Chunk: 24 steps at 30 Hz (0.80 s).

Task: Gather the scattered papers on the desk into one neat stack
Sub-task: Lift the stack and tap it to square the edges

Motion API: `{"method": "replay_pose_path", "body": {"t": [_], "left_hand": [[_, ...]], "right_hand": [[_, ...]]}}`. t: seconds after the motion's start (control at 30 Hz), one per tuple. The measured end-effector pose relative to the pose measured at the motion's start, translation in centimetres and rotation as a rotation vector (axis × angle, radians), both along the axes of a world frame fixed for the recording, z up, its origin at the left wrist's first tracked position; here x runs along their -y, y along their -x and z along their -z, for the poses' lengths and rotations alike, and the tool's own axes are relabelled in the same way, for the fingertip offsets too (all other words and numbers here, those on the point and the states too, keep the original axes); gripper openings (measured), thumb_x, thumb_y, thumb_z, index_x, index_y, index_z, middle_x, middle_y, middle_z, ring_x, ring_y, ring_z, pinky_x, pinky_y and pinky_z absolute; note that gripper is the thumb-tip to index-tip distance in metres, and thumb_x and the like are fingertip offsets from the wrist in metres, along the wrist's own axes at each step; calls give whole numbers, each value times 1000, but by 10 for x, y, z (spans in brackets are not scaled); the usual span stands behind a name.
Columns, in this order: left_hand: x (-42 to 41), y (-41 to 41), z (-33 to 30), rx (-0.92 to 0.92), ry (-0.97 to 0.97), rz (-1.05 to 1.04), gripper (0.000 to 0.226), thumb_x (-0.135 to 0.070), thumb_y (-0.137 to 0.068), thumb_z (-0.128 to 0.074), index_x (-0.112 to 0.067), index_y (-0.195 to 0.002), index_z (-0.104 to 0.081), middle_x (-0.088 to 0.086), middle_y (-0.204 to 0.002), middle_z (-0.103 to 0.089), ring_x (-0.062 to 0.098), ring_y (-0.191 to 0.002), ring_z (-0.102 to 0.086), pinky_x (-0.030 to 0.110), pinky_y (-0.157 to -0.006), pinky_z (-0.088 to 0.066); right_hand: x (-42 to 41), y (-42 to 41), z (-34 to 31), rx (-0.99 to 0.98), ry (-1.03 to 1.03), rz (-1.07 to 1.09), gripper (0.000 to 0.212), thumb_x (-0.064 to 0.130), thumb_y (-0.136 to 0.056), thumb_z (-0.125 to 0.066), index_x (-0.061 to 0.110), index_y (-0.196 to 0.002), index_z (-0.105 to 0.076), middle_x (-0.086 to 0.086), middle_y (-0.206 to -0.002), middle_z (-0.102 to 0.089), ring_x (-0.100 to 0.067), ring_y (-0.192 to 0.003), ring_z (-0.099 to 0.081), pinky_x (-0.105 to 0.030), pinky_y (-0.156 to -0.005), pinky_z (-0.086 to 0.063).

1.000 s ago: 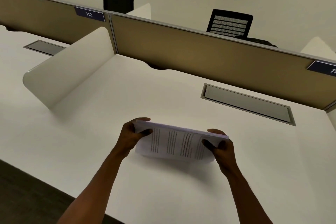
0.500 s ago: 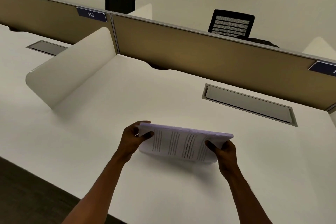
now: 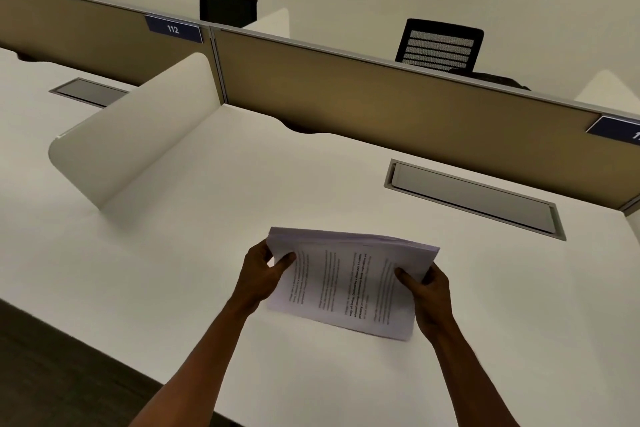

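Note:
A stack of printed papers (image 3: 346,284) stands tilted on its lower long edge on the white desk (image 3: 242,204), printed side toward me. My left hand (image 3: 259,274) grips its left short edge, thumb on the front. My right hand (image 3: 427,291) grips the right short edge the same way. The sheets' top edges look roughly level, slightly fanned. No loose papers show elsewhere on the desk.
A white curved side divider (image 3: 131,139) rises at the left. A tan back partition (image 3: 381,97) with a "112" label runs behind. A grey cable hatch (image 3: 474,198) sits at the back right. Black chairs (image 3: 440,45) stand beyond. The desk's front edge runs diagonally at lower left.
The stack has tipped more upright, so more of its printed face shows. Both hands kept their grip on the short edges.

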<state>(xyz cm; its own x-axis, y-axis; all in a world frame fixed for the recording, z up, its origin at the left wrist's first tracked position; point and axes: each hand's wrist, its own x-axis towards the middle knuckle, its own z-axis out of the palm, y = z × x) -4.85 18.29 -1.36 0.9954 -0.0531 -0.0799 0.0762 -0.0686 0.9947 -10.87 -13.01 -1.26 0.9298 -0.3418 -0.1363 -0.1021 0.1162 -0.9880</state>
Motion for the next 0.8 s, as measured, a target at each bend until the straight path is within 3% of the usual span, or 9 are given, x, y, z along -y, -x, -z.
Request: {"method": "replay_pose_path", "body": {"t": [0.17, 0.3, 0.43, 0.57, 0.7, 0.8], "left_hand": [[1, -5, -12, 65, 18, -41, 29, -13, -92, -69, -39, -104, -68, -16, -99, -76, 5, -94, -72, 19, -73, -58], [1, -5, -19, 93, 67, -53, 31, -12, -91, -69, -38, -108, -67, -16, -101, -76, 4, -97, -71, 14, -72, -56], [-3, -2, -17, 78, 105, -33, 31, -15, -90, -71, -34, -115, -67, -10, -107, -75, 8, -98, -71, 18, -74, -58], [-9, 7, -1, -18, 58, 81, 44, -21, -84, -78, -24, -125, -62, 0, -114, -73, 18, -103, -72, 34, -79, -62], [-5, 15, 13, -42, -20, 32, 29, -17, -87, -75, -25, -114, -67, -4, -103, -76, 20, -95, -74, 28, -71, -62], [0, 9, 5, -6, 24, -15, 30, -12, -88, -73, -24, -115, -67, -1, -104, -76, 19, -95, -74, 33, -75, -62]], "right_hand": [[0, -2, -7, 30, 38, -5, 23, 6, -82, -74, 21, -99, -69, 2, -92, -76, -17, -83, -71, -37, -72, -54], [0, -4, -14, 70, 48, -11, 25, 8, -82, -73, 24, -100, -68, 7, -93, -76, -10, -84, -72, -28, -70, -57], [2, -3, -16, 99, 32, -29, 31, 15, -75, -76, 24, -104, -68, 4, -97, -76, -12, -87, -72, -26, -69, -60], [3, 8, 3, 21, 42, -88, 53, 17, -70, -82, 18, -118, -62, -1, -106, -74, -20, -95, -73, -37, -73, -62], [1, 14, 17, -19, 89, -44, 36, 9, -77, -80, 16, -110, -67, -10, -107, -74, -31, -97, -72, -38, -73, -60], [2, 6, 7, 19, 73, -11, 35, 5, -79, -78, 21, -107, -67, -6, -105, -74, -26, -95, -72, -33, -71, -60]]}}
